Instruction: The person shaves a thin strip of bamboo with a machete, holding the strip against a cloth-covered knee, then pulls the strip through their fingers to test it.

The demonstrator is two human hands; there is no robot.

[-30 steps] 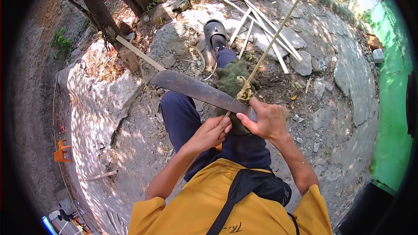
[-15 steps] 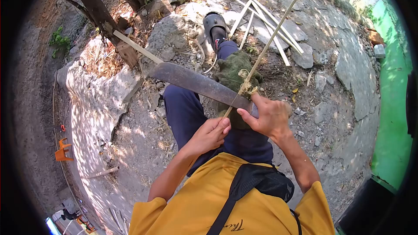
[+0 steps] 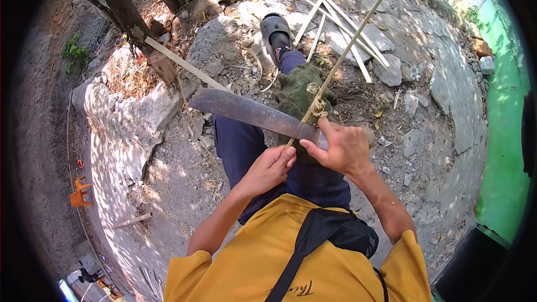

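My left hand (image 3: 273, 166) pinches the near end of a long, thin bamboo strip (image 3: 351, 48), which slants away to the upper right. My right hand (image 3: 345, 150) grips a machete (image 3: 246, 113) by its handle, thumb stretched along the near end of the blade. The broad dark blade points left and crosses the strip just beyond my left fingers. Thin curled shavings (image 3: 318, 102) cling to the strip beside the blade. Beneath the strip, a dark green cloth (image 3: 299, 86) covers my extended leg.
Several pale bamboo strips (image 3: 335, 18) lie on the broken stone ground ahead. Another flat strip (image 3: 182, 62) leans near a tree trunk (image 3: 124, 8) at upper left. An orange plastic object (image 3: 81, 192) sits far left. A green wall (image 3: 500, 128) stands at right.
The blade's tip has dipped slightly, and the machete has shifted a little left. The bamboo strip's far end has moved slightly up and right. Both hands keep their hold.
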